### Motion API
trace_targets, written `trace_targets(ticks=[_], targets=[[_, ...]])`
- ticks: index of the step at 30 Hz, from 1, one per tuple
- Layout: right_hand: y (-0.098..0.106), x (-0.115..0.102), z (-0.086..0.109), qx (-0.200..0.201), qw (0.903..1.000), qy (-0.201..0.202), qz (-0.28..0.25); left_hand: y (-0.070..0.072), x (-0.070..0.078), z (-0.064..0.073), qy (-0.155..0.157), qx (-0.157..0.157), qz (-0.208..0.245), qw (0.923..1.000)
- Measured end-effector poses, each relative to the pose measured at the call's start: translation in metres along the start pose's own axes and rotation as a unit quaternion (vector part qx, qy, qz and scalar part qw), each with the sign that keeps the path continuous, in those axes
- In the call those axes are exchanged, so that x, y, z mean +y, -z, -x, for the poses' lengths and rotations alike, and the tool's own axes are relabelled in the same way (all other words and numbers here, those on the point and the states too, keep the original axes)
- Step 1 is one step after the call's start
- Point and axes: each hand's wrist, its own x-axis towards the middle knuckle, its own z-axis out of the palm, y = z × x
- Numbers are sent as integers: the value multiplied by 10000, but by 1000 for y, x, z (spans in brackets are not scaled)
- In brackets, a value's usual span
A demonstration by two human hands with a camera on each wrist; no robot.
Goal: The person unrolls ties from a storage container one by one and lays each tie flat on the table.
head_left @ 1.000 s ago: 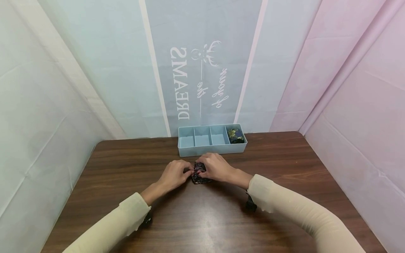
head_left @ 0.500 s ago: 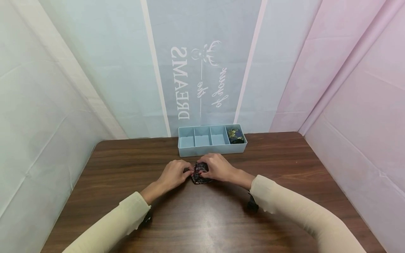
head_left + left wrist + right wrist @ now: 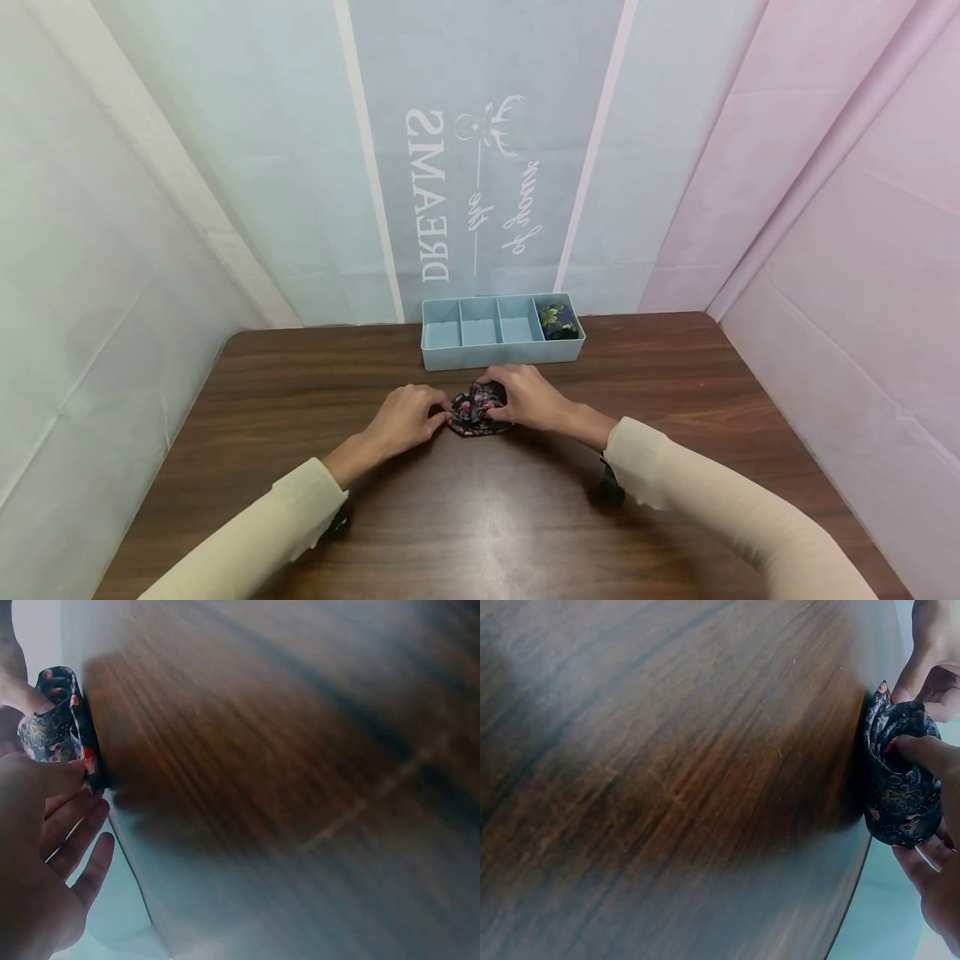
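Observation:
A dark floral cloth roll (image 3: pixel 471 427) with pink and red blooms rests on the table in front of the organizer. My left hand (image 3: pixel 405 418) pinches its loose left end between thumb and fingertips. The right hand (image 3: pixel 531 400) grips the coil from the other side. In the right wrist view, the right thumb reaches into the opening of the coiled cloth (image 3: pixel 901 796) while the fingers lie round its outside. The left wrist view shows the cloth (image 3: pixel 49 733) standing on edge, its free end drawn toward the left fingers. Part of the roll is hidden behind the right hand.
A light blue organizer (image 3: pixel 487 358) with several compartments stands at the table's back edge. Its rightmost compartment holds a folded or rolled navy cloth (image 3: pixel 558 321) with yellow flowers. The wooden table (image 3: pixel 480 525) is bounded by hanging fabric walls (image 3: pixel 487 50).
Both hands have moved slightly apart, the left one leftward and the right one rightward. Between them the cloth roll has loosened and spread wider, showing more of its pattern.

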Motion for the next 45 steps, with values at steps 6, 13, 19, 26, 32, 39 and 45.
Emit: trace_targets(ticks=[6, 13, 19, 26, 32, 39, 45], targets=[[1, 3, 0, 94, 9999, 80, -58, 5, -2, -1, -230, -225, -38, 9995], [4, 4, 0, 34, 9999, -64, -95, 12, -1, -6, -330, -251, 11, 9991], [5, 8, 3, 56, 9999, -78, -109, 9, 9, -14, -616, -425, 85, 9972], [6, 8, 5, 8, 9997, -167, -184, 1, 13, -20, -664, -508, 75, 9965], [7, 9, 8, 28, 9994, -270, -216, -4, 13, -20, -767, -674, 18, 9948], [9, 13, 15, 41, 9988, -409, -269, -4, 12, -18, -782, -800, -277, 9933], [10, 21, 19, -150, 9990, -211, -376, -3, 13, -16, -795, -773, -391, 9931]])
